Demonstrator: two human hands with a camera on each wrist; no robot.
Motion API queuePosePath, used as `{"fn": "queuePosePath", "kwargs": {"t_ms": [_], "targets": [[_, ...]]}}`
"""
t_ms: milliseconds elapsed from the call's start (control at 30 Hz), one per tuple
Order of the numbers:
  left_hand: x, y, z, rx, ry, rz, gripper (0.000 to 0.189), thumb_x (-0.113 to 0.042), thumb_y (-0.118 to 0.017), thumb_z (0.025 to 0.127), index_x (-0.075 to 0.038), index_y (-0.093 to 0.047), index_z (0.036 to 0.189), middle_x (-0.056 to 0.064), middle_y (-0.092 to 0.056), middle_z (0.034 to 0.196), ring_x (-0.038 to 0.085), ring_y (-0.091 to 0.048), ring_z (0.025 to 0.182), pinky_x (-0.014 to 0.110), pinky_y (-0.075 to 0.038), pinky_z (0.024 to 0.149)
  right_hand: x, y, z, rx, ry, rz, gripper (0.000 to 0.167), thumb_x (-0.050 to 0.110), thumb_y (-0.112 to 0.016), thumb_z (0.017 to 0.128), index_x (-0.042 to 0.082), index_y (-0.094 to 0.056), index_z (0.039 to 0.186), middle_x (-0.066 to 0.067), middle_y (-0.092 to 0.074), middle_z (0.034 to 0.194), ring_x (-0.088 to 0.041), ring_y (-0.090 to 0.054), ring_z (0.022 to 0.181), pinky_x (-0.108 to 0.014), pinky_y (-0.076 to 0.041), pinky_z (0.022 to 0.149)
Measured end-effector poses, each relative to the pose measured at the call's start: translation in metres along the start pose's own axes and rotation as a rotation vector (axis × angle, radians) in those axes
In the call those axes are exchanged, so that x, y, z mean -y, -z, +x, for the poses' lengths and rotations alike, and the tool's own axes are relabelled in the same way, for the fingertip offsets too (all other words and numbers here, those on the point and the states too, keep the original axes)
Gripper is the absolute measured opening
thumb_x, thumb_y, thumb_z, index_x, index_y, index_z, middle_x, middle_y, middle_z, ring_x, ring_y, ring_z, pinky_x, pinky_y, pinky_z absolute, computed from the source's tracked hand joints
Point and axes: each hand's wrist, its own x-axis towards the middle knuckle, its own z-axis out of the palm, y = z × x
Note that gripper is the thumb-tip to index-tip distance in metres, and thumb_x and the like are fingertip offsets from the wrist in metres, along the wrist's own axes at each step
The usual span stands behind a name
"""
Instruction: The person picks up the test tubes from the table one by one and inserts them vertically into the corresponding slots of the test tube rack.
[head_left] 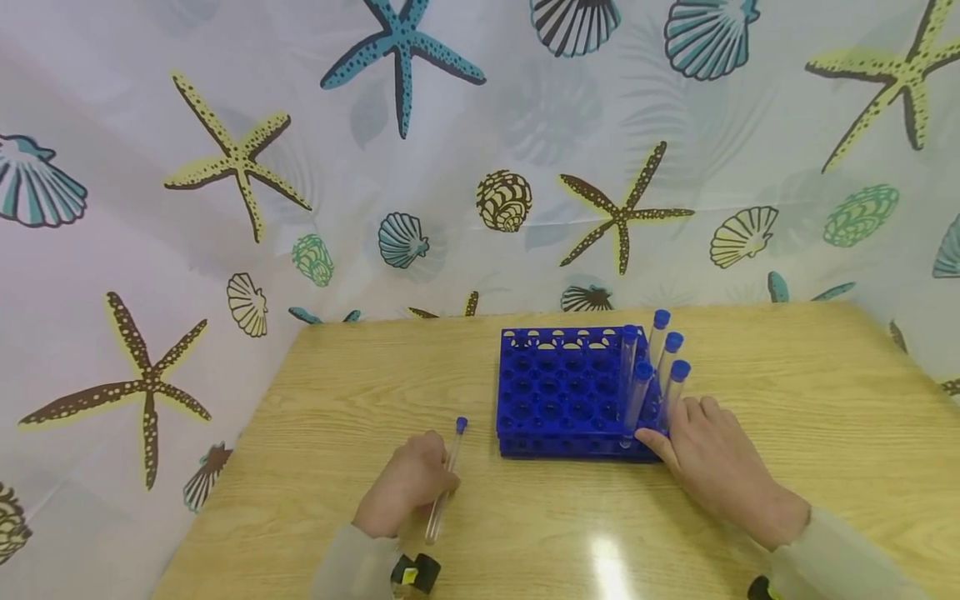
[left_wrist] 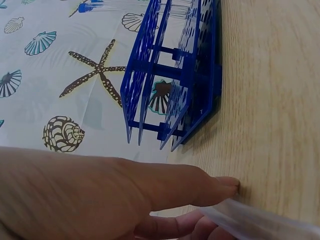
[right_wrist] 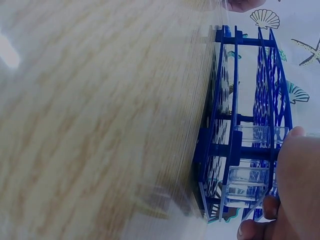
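My left hand (head_left: 412, 482) pinches a clear test tube (head_left: 435, 521) with a blue cap (head_left: 461, 424), held slanted just above or on the table left of the rack. In the left wrist view, part of that tube (left_wrist: 260, 222) shows blurred below the thumb. The blue test tube rack (head_left: 562, 398) stands on the table at centre right. Several blue-capped test tubes (head_left: 636, 402) stand upright in its right-hand columns. At the rack's front right corner, my right hand (head_left: 716, 458) grips the rack, thumb at the front and fingers round the right side.
The wooden table (head_left: 345, 392) reaches back to a white cloth (head_left: 450, 167) printed with starfish and shells. That cloth also hangs along the left and right sides. Dark bands with yellow marks (head_left: 415, 574) sit at the wrists.
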Motion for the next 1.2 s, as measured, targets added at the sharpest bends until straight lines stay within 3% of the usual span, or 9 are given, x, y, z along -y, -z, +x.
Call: {"fn": "queuePosePath", "kwargs": {"t_ms": [500, 767, 1067, 1200], "targets": [[-0.002, 0.004, 0.006, 0.011, -0.013, -0.044, 0.018, -0.006, -0.071, 0.083, -0.003, -0.053, 0.085, 0.008, -0.054, 0.071, 0.016, -0.051, 0.054, 0.024, -0.040, 0.046, 0.001, 0.002, 0.000, 0.000, -0.002, 0.001, 0.048, 0.048, -0.048, 0.101, 0.002, -0.050, 0.093, 0.000, -0.036, 0.069, -0.018, -0.031, 0.065, -0.027, -0.022, 0.060], [-0.009, 0.009, 0.012, -0.007, 0.031, -0.075, 0.025, -0.011, -0.071, 0.088, 0.001, -0.056, 0.104, 0.010, -0.060, 0.079, 0.018, -0.057, 0.057, 0.027, -0.048, 0.049, 0.001, 0.001, 0.000, -0.016, 0.002, -0.007, 0.046, 0.048, -0.049, 0.101, 0.004, -0.048, 0.089, 0.000, -0.036, 0.068, -0.018, -0.030, 0.064, -0.027, -0.022, 0.060], [-0.013, 0.018, 0.020, -0.110, -0.030, -0.198, 0.033, -0.013, -0.070, 0.091, 0.000, -0.054, 0.117, 0.013, -0.064, 0.102, 0.017, -0.062, 0.069, 0.027, -0.054, 0.055, 0.001, 0.000, 0.000, -0.026, 0.012, -0.017, 0.045, 0.047, -0.050, 0.101, 0.006, -0.046, 0.084, 0.000, -0.036, 0.067, -0.018, -0.030, 0.064, -0.027, -0.023, 0.060], [-0.019, 0.023, 0.023, -0.166, -0.065, -0.185, 0.035, -0.016, -0.070, 0.092, -0.002, -0.056, 0.120, 0.012, -0.066, 0.106, 0.017, -0.064, 0.076, 0.026, -0.056, 0.059, 0.002, 0.001, -0.001, -0.025, 0.015, -0.023, 0.045, 0.047, -0.050, 0.101, 0.007, -0.045, 0.082, 0.000, -0.036, 0.068, -0.018, -0.030, 0.064, -0.027, -0.023, 0.060]]}}
